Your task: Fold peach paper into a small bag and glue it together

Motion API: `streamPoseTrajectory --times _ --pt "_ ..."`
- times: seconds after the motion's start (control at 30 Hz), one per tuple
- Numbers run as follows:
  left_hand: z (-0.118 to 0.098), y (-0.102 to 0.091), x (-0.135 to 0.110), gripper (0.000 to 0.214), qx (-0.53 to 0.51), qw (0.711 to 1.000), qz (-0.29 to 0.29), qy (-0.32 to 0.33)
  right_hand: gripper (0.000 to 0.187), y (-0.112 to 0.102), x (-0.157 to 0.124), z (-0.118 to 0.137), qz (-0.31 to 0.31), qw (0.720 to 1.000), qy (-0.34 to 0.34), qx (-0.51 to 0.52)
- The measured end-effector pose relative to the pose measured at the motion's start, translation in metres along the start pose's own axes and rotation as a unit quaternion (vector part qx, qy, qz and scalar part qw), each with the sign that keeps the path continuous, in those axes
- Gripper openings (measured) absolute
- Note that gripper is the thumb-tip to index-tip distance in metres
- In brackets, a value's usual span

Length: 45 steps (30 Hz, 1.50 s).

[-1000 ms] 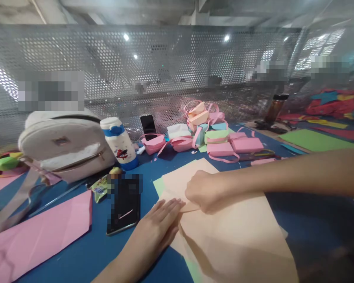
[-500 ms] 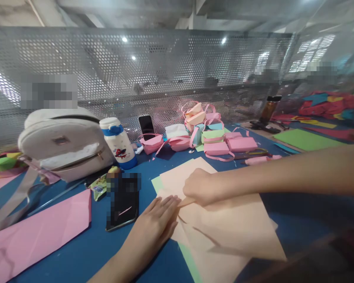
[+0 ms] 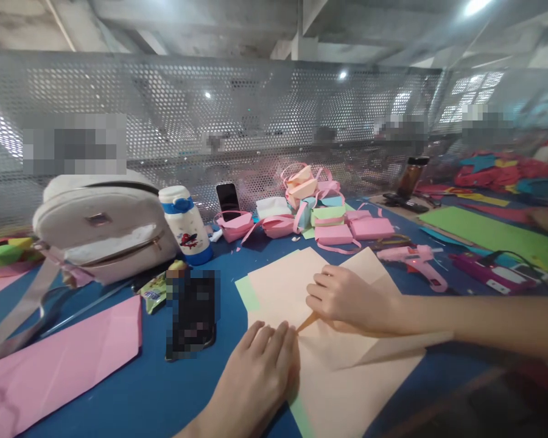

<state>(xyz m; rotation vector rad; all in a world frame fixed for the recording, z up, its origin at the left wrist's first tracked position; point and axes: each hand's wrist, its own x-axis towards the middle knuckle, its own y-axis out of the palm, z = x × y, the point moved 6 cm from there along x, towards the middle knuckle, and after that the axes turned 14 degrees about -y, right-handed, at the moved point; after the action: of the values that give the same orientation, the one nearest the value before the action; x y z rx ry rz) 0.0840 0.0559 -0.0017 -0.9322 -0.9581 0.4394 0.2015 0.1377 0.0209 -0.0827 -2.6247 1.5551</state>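
Left hand point(image 3: 258, 365) and right hand point(image 3: 347, 298) bare, slim-fingered; right forearm point(image 3: 493, 322) bare, long, slender.

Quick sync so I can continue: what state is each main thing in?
Left hand: resting on peach paper
Right hand: curled over peach paper
Peach paper: partly raised
Glue gun: on its side, red light lit
White bottle: upright, capped
Rear phone: propped up, screen dark
Near phone: lying flat
Dark bottle: capped

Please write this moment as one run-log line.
left hand: on peach paper | right hand: curled at its lifted flap | nearby: pink glue gun
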Motion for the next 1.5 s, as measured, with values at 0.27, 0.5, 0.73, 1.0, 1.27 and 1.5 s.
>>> streamPoseTrajectory --times 0.27,0.5,0.73,1.0,1.27,1.5 --pt "0.009 0.009 0.005 0.039 -0.096 0.995 0.003 -0.023 0.008 0.012 -0.015 -0.023 0.047 0.990 0.050 0.121" --pt "0.015 0.028 -0.001 0.053 -0.088 0.996 0.021 0.010 0.008 0.030 0.004 -0.034 0.175 0.968 0.078 0.160" --pt "0.014 0.036 -0.004 0.058 -0.088 0.995 0.043 0.017 0.020 0.035 0.027 -0.018 0.268 0.951 0.056 0.142" --pt "0.014 0.035 -0.004 0.057 -0.094 0.994 0.055 0.015 0.015 0.029 0.020 -0.042 0.251 0.953 0.044 0.163" --pt "0.016 0.034 -0.004 0.066 -0.119 0.990 0.076 0.004 0.016 0.018 0.021 -0.047 0.297 0.936 -0.002 0.189" --pt "0.017 0.032 -0.003 0.059 -0.128 0.988 0.091 0.004 0.018 0.007 0.010 -0.051 0.321 0.927 -0.003 0.195"
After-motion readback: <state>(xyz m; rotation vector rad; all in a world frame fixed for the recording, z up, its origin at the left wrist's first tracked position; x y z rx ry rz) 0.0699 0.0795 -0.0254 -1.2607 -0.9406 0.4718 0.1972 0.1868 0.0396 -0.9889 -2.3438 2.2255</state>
